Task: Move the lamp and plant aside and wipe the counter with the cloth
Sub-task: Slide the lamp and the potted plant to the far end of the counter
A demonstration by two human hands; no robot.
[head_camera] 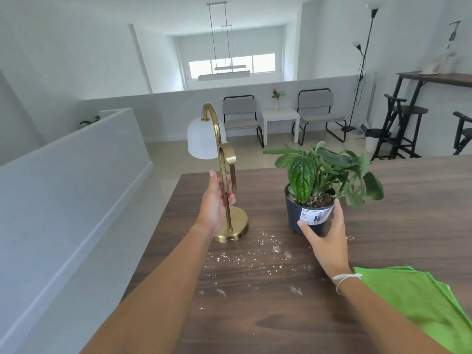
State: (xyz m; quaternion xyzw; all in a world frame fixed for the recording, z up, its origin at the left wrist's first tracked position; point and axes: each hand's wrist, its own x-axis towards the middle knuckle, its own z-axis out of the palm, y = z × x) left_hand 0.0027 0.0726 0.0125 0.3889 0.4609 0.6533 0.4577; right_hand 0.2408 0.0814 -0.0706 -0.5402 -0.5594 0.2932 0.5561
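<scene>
Two grips engage: left hand (217, 200) clasps the lamp (224, 175) near the desk (408, 200) edge; right hand (324, 241) cups the plant (319, 180), bare desk beyond.

Counter count: one lamp, one plant, one cloth, two hands.

One brass lamp (219, 175) with one white shade (201, 139) stands in the grip of the left hand (217, 203). One potted plant (319, 172) sits in one dark pot (304, 218) bearing one white label (315, 215), with the right hand (325, 241) against it. One green cloth (419, 302) lies just right of the right wrist, which wears one white band (343, 279). Many pale crumbs (255, 261), too small to count, are scattered on the one wooden counter (281, 323) between and below the two hands. Beyond the hands stand two grey chairs (241, 116) and one white side table (279, 118).
</scene>
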